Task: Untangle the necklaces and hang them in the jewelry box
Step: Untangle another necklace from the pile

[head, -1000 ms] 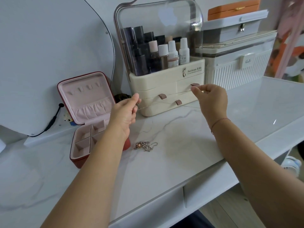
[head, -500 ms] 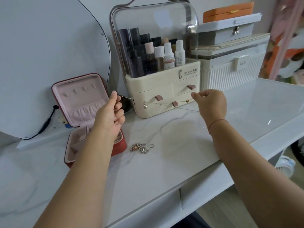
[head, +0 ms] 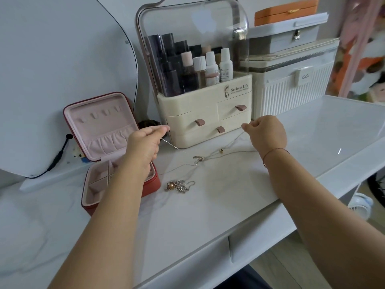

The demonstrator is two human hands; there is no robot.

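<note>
My left hand (head: 143,142) is raised over the open jewelry box (head: 100,130), thumb and forefinger pinching one end of a thin chain (head: 170,144). The other fingers are curled in under the palm. My right hand (head: 266,132) is held out in front of the organizer (head: 204,113), its thumb and forefinger pinching the same chain further along, with the rest of the fingers folded.

Between my hands the chain sags down onto the worktop (head: 208,215). A small pendant (head: 199,158) and a gold bead (head: 220,151) lie along it, near the middle. I cannot tell whether it is one strand or two lying close together.

A tangle (head: 179,185) of more necklaces, silver links with a pinkish pearl in it, lies on the worktop below the pendant, just beside the box's front right corner and apart from the chain I hold.

The box is red outside and pink inside. Its lid stands upright against the mirror (head: 62,69), with a row of small hooks (head: 102,113) near its top and a gathered pocket under them. The divided tray in its base shows under my left forearm.
</note>
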